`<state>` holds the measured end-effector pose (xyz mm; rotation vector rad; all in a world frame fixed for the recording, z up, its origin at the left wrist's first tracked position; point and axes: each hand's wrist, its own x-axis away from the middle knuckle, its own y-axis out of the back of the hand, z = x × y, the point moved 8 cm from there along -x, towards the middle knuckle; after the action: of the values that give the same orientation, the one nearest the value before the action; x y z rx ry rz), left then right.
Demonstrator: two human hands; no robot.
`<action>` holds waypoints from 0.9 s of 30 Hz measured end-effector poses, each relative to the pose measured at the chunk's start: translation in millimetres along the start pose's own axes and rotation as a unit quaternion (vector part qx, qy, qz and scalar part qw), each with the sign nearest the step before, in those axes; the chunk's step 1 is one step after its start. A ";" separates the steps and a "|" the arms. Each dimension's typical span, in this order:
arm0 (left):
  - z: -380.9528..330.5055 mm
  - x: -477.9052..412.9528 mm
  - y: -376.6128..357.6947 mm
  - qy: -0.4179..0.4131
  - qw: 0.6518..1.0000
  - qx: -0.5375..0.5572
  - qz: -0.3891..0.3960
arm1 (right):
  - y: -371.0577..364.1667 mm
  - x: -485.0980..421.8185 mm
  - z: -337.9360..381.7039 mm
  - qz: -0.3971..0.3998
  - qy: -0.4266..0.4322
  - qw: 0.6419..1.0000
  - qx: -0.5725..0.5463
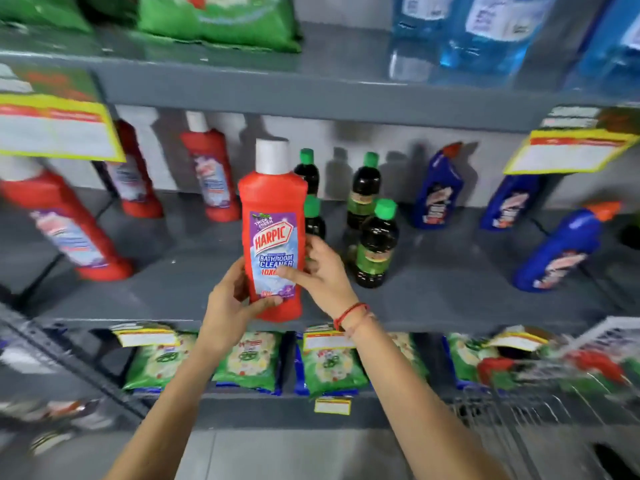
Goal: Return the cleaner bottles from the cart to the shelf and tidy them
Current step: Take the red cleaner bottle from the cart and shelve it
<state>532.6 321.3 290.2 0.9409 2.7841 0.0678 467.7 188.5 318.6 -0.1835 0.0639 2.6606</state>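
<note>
Both hands' fingers [258, 304] wrap the upright red bottle [273, 202].

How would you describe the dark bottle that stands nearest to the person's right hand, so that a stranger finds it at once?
Look at the grey middle shelf, between the red bottles and the blue ones. A small group of dark bottles with green caps stands there. The one meant is the front one, closest to the shelf edge, just right of the right hand.
</note>
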 end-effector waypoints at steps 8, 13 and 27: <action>30.6 -33.4 95.0 -0.009 0.993 -0.081 -0.082 | -88.9 -56.5 -8.9 0.060 0.008 0.991 0.123; 49.7 -60.9 118.8 -0.010 0.991 -0.111 -0.076 | -110.9 -82.9 -20.6 0.064 0.002 0.980 0.189; 77.2 -73.1 122.7 0.014 0.985 -0.160 -0.066 | -109.9 -82.7 -42.2 0.045 0.002 0.977 0.210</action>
<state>678.3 373.2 240.6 0.6780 2.7374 0.4945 595.9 245.5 286.9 -0.0466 0.6430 2.6622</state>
